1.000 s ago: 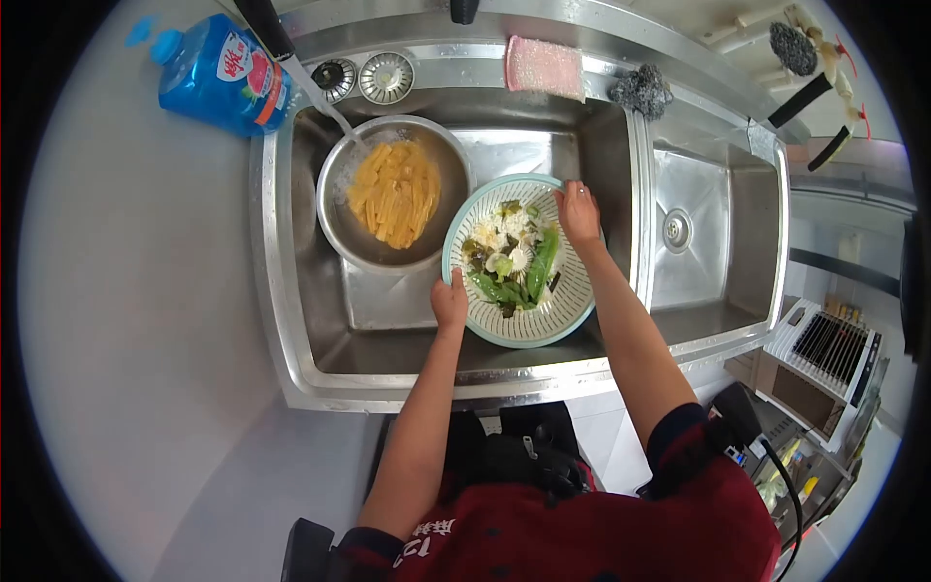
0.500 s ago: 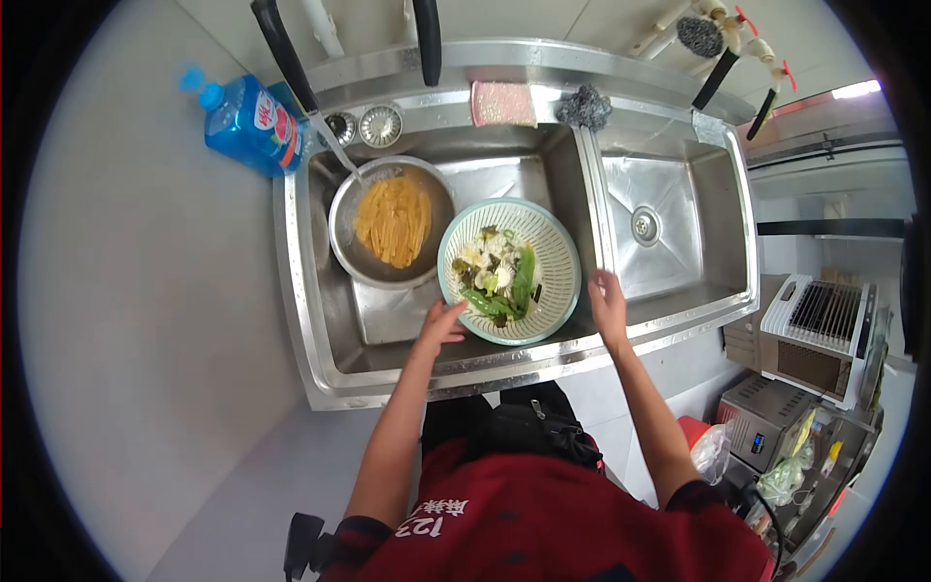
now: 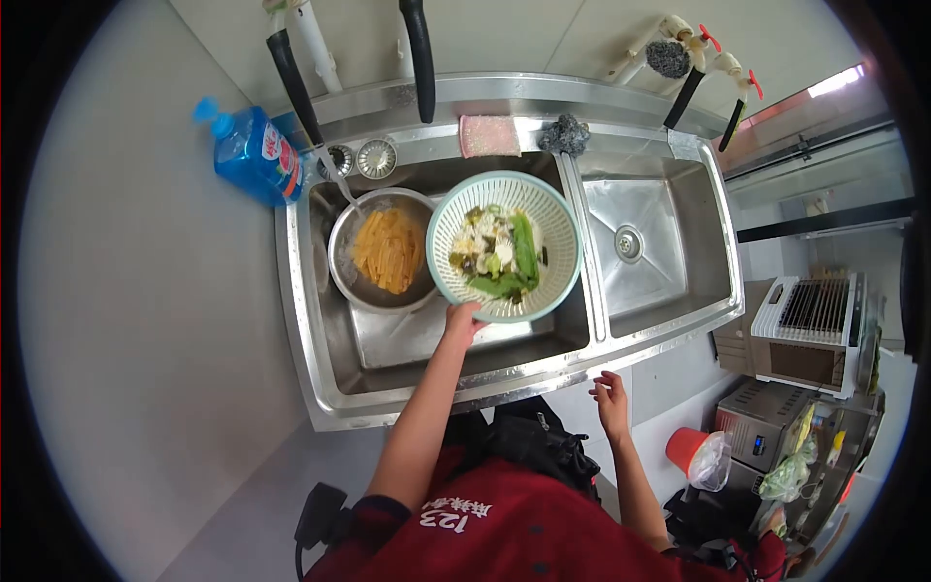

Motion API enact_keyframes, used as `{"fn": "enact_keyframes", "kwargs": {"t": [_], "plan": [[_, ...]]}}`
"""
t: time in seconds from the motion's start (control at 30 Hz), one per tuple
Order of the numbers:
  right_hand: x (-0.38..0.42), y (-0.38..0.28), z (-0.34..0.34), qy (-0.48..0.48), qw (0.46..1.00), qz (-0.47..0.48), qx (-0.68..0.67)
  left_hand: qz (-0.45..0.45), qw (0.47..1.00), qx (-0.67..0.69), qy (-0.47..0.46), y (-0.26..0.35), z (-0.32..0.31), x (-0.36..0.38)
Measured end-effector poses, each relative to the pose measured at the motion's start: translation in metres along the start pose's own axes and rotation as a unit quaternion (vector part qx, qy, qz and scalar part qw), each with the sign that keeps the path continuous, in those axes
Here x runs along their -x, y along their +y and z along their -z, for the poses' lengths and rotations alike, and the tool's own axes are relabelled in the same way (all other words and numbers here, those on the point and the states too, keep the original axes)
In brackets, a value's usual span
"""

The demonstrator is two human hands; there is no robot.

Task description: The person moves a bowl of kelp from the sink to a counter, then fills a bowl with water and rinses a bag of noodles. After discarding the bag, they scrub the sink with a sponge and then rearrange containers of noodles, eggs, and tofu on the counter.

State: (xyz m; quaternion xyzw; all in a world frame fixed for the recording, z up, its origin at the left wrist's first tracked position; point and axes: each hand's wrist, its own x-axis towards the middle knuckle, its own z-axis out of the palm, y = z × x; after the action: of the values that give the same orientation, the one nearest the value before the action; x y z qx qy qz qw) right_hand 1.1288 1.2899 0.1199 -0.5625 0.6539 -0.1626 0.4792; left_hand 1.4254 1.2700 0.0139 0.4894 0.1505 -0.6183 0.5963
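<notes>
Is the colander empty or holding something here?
Holding something: green leaves and pale scraps show at the bottom of the colander.

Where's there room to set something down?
Right basin, around its drain; smaller patch between the steel bowl and the left basin's front wall. Crowded: back ledge (strainers, pink sponge, steel wool). The colander hides part of the left basin.

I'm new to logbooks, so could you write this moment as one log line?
left hand: holding colander rim | right hand: empty, off colander | colander: greens inside | steel bowl: yellow strips, in sink
</notes>
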Motion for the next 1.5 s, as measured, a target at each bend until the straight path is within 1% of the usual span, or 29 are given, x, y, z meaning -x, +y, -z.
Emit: {"fn": "enact_keyframes", "kwargs": {"t": [0.1, 0.17, 0.2, 0.27, 0.3, 0.33, 0.4, 0.43, 0.47, 0.53, 0.57, 0.6, 0.67, 0.7, 0.73, 0.8, 0.87, 0.93, 0.97, 1.0, 1.07, 1.1, 1.17, 1.27, 1.3, 1.37, 1.4, 1.47, 1.5], "plan": [[-0.003, -0.003, -0.009, -0.037, 0.998, 0.009, 0.039, 0.027, 0.999, 0.023, -0.011, -0.007, 0.005, -0.012], [-0.008, -0.007, -0.018, -0.066, 0.997, 0.015, 0.046, 0.080, 0.996, -0.020, -0.019, -0.020, 0.020, -0.018], [-0.011, -0.010, -0.021, -0.071, 0.996, 0.017, 0.048, 0.078, 0.997, -0.015, -0.016, -0.021, 0.026, -0.012], [-0.018, -0.017, -0.026, -0.098, 0.991, 0.043, 0.082, 0.116, 0.968, -0.222, -0.005, -0.026, 0.039, 0.003], [-0.020, -0.021, -0.029, -0.103, 0.990, 0.049, 0.086, 0.064, 0.950, -0.300, 0.049, -0.028, 0.045, 0.004], [-0.022, -0.023, -0.031, -0.107, 0.989, 0.047, 0.086, 0.065, 0.950, -0.300, 0.052, -0.029, 0.052, 0.003], [-0.025, -0.023, -0.031, -0.121, 0.987, 0.061, 0.082, 0.030, 0.940, -0.319, 0.118, -0.025, 0.062, 0.002], [-0.025, -0.023, -0.031, -0.123, 0.987, 0.058, 0.087, 0.042, 0.948, -0.304, 0.087, -0.022, 0.071, -0.006], [-0.026, -0.022, -0.031, -0.123, 0.987, 0.058, 0.087, 0.042, 0.948, -0.304, 0.087, -0.020, 0.079, -0.014], [-0.024, -0.020, -0.031, -0.122, 0.987, 0.046, 0.093, -0.014, 0.966, -0.251, 0.056, -0.011, 0.081, -0.018], [-0.023, -0.019, -0.030, -0.117, 0.988, 0.044, 0.094, -0.010, 0.966, -0.249, 0.072, -0.010, 0.079, -0.020], [-0.022, -0.024, -0.031, -0.121, 0.985, 0.041, 0.113, -0.007, 0.966, -0.250, 0.067, -0.011, 0.077, -0.019], [-0.021, -0.028, -0.032, -0.118, 0.983, 0.039, 0.134, -0.022, 0.967, -0.238, 0.093, -0.011, 0.068, -0.018], [-0.021, -0.028, -0.032, -0.102, 0.985, 0.055, 0.126, -0.021, 0.978, -0.176, 0.108, -0.016, 0.067, -0.022], [-0.022, -0.030, -0.033, -0.087, 0.987, 0.072, 0.116, -0.021, 0.979, -0.175, 0.104, -0.023, 0.076, -0.031], [-0.026, -0.033, -0.029, -0.079, 0.988, 0.068, 0.113, -0.021, 0.984, -0.172, 0.045, -0.022, 0.090, -0.037], [-0.029, -0.033, -0.026, -0.089, 0.987, 0.059, 0.122, -0.041, 0.980, -0.192, 0.043, -0.016, 0.093, -0.032], [-0.030, -0.032, -0.022, -0.097, 0.986, 0.052, 0.125, -0.114, 0.985, -0.126, 0.019, -0.006, 0.086, -0.013], [-0.030, -0.032, -0.021, -0.107, 0.985, 0.045, 0.129, -0.142, 0.982, -0.119, 0.047, 0.005, 0.067, 0.007], [-0.030, -0.031, -0.021, -0.107, 0.985, 0.044, 0.127, -0.142, 0.981, -0.121, 0.047, 0.012, 0.059, 0.014], [-0.031, -0.027, -0.021, -0.147, 0.978, 0.035, 0.144, -0.178, 0.964, -0.189, 0.053, 0.018, 0.050, 0.019], [-0.030, -0.030, -0.023, -0.152, 0.978, 0.029, 0.139, -0.176, 0.964, -0.190, 0.051, 0.014, 0.051, 0.016], [-0.034, -0.030, -0.023, -0.164, 0.974, 0.041, 0.154, -0.193, 0.956, -0.207, 0.082, 0.012, 0.051, 0.006], [-0.034, -0.029, -0.020, -0.180, 0.969, 0.050, 0.161, -0.217, 0.945, -0.232, 0.072, 0.002, 0.063, -0.008], [-0.036, -0.030, -0.019, -0.183, 0.970, 0.052, 0.155, -0.218, 0.945, -0.234, 0.071, 0.006, 0.054, 0.003], [-0.036, -0.028, -0.013, -0.171, 0.972, 0.052, 0.150, -0.018, 0.959, -0.275, 0.066, 0.016, 0.028, 0.039], [-0.036, -0.026, -0.009, -0.161, 0.975, 0.051, 0.147, -0.018, 0.959, -0.276, 0.066, 0.010, 0.028, 0.038], [-0.035, -0.022, 0.000, -0.157, 0.976, 0.044, 0.142, -0.004, 0.978, -0.205, 0.049, -0.005, 0.034, 0.028], [-0.034, -0.018, 0.005, -0.155, 0.978, 0.036, 0.138, 0.001, 0.977, -0.201, 0.065, -0.009, 0.038, 0.020]]}}
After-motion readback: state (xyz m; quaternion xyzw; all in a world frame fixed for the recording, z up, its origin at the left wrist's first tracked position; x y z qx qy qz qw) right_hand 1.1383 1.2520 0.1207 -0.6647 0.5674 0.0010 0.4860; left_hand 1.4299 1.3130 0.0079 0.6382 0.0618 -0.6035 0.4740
